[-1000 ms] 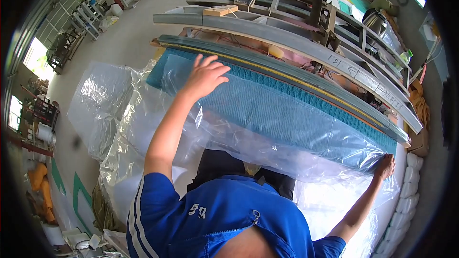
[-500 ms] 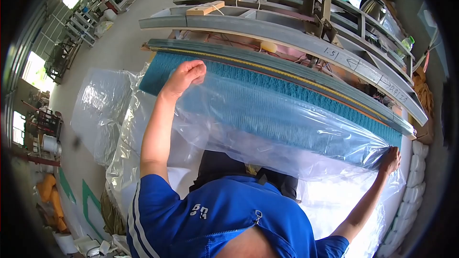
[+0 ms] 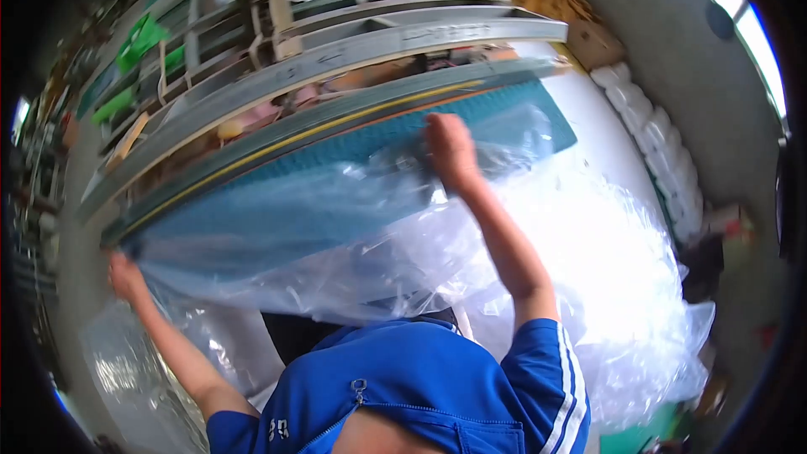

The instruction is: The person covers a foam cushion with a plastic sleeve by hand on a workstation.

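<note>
A: What do we have, near to far?
B: Our blue jacket [image 3: 412, 370] first. Past it, clear plastic film [image 3: 378, 240], loose, heaped bright at right.
A: Left hand [image 3: 124, 276]?
B: Clamped on the film at its far-left end.
A: Right hand [image 3: 451, 151]?
B: Blurred, but we see it fisted around gathered film, over the teal fabric [image 3: 530, 105], nearer its right end.
A: So the fabric's under the film?
B: Mostly. We see its right corner and part of its far margin bare.
A: Beyond that?
B: Yellow strip [image 3: 311, 130] along the fabric's far side, then a gray metal beam [image 3: 420, 36]. Green bag [image 3: 141, 40] farther back, left.
</note>
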The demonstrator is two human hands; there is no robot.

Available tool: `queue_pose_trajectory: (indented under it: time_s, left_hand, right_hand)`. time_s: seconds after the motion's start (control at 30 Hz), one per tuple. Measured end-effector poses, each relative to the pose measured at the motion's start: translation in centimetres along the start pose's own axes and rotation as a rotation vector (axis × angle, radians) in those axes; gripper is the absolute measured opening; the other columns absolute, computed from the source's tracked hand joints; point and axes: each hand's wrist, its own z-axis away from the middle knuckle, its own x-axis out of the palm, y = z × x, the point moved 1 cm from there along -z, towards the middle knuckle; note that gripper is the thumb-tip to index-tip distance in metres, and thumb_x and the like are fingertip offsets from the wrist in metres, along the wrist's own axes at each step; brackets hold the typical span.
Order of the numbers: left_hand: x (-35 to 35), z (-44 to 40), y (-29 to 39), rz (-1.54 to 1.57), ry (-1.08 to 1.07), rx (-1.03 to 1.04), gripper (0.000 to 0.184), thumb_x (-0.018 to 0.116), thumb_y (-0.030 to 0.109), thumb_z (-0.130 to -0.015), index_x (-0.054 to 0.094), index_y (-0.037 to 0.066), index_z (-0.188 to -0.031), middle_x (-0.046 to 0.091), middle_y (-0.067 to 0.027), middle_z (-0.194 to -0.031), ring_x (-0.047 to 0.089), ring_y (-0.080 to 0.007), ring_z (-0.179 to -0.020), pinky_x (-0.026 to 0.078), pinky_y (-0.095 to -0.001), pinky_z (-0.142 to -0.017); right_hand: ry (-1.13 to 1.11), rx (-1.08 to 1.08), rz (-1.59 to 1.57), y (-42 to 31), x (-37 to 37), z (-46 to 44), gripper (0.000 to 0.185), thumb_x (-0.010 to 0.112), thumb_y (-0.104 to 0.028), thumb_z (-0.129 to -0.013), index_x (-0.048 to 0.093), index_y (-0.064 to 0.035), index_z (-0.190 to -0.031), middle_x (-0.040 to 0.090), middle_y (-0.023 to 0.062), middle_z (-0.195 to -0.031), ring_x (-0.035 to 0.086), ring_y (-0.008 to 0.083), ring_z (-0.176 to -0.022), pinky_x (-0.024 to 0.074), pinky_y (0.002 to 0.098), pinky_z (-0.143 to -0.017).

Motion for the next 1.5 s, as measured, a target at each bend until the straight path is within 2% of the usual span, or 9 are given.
queue_pose_trajectory:
  time_s: [0.17,0.27,0.4,0.53,0.6,0.8,1.13,1.33,1.5]
  left_hand:
    - [-3.6,2.3,2.5,0.33,0.082,0.308,0.039,0.051,0.028,-0.091,0.051,0.003,-0.121,0.06,-0.0175,-0.106,0.055,-0.0338,-0.103,0.044,-0.039,-0.086]
    - [-11.6,8.7,11.2,0.745,-0.5,0.296,0.05,0.053,0.035,-0.09,0.047,0.001,-0.125,0.052,-0.0204,-0.122,0.052,-0.0327,-0.111,0.042,-0.037,-0.091]
    - [-7.5,14.1,12.3,0.505,-0.056,0.622,0.046,0.052,0.031,-0.09,0.048,0.0,-0.125,0.048,-0.0179,-0.128,0.045,-0.0368,-0.116,0.037,-0.0413,-0.096]
    - [-7.7,14.4,12.4,0.606,-0.085,0.529,0.04,0.049,0.028,-0.092,0.051,0.0,-0.121,0.049,-0.0169,-0.127,0.046,-0.035,-0.116,0.036,-0.0423,-0.097]
    - [-7.9,14.2,12.8,0.594,-0.073,0.547,0.039,0.048,0.028,-0.092,0.052,0.0,-0.119,0.049,-0.017,-0.126,0.046,-0.035,-0.115,0.037,-0.042,-0.096]
    - [-6.9,13.3,11.6,0.693,-0.146,0.581,0.036,0.047,0.023,-0.093,0.051,0.0,-0.12,0.05,-0.0172,-0.126,0.047,-0.035,-0.115,0.037,-0.0395,-0.096]
    - [-5.7,12.5,11.6,0.604,-0.097,0.651,0.034,0.047,0.02,-0.094,0.051,-0.002,-0.12,0.054,-0.0186,-0.12,0.053,-0.0315,-0.11,0.041,-0.0372,-0.093]
    - [-20.5,13.1,25.1,1.494,-0.746,0.495,0.028,0.05,0.01,-0.092,0.055,-0.005,-0.115,0.064,-0.0127,-0.098,0.062,-0.0177,-0.09,0.048,-0.0278,-0.084]
    - [-28.4,18.8,38.2,1.732,-1.484,0.982,0.027,0.045,0.014,-0.095,0.054,-0.001,-0.116,0.063,-0.0137,-0.105,0.063,-0.0224,-0.095,0.052,-0.0318,-0.081]
  right_hand:
    - [0.115,0.075,-0.532,-2.7,1.5,-0.1,0.024,0.061,-0.004,-0.08,0.053,-0.0016,-0.102,0.056,0.0158,-0.097,0.055,0.0346,-0.093,0.0465,0.0378,-0.077]
    - [0.15,-0.011,-0.558,-2.8,0.1,-0.8,0.025,0.06,-0.002,-0.08,0.052,-0.0014,-0.104,0.056,0.0165,-0.1,0.055,0.0348,-0.095,0.0459,0.0368,-0.08]
    - [0.393,-0.067,0.195,-0.6,-7.5,-2.1,0.04,0.068,-0.012,-0.071,0.053,-0.0093,-0.108,0.055,0.0118,-0.108,0.049,0.0304,-0.105,0.0355,0.043,-0.09]
    - [0.367,0.287,0.46,7.8,-12.4,-2.5,0.06,0.075,-0.035,-0.071,0.051,-0.0064,-0.118,0.058,0.0126,-0.108,0.055,0.0264,-0.1,0.0419,0.0391,-0.084]
    - [-0.066,0.584,-0.25,12.4,-12.5,-3.2,0.047,0.071,-0.035,-0.078,0.057,-0.0043,-0.11,0.063,0.0097,-0.094,0.06,0.0184,-0.081,0.0474,0.0305,-0.069]
    - [-0.002,0.653,-1.198,12.3,-13.9,-3.3,0.017,0.058,-0.024,-0.09,0.059,-0.0082,-0.084,0.053,-0.0022,-0.066,0.047,0.0038,-0.053,0.035,0.0173,-0.046]
    - [0.255,0.701,-1.252,9.3,-18.3,1.7,0.023,0.056,-0.031,-0.091,0.058,-0.0109,-0.079,0.05,-0.0056,-0.06,0.042,0.0026,-0.046,0.0325,0.0172,-0.042]
    - [0.072,0.498,-1.324,3.2,-18.8,1.3,0.03,0.053,-0.035,-0.092,0.057,-0.0074,-0.08,0.053,-0.0028,-0.061,0.047,0.0042,-0.048,0.0341,0.0185,-0.044]
    - [-0.21,0.113,-1.435,-2.5,-19.7,0.5,0.031,0.055,-0.03,-0.091,0.056,-0.0033,-0.075,0.055,0.0031,-0.065,0.049,0.008,-0.052,0.0373,0.0212,-0.048]
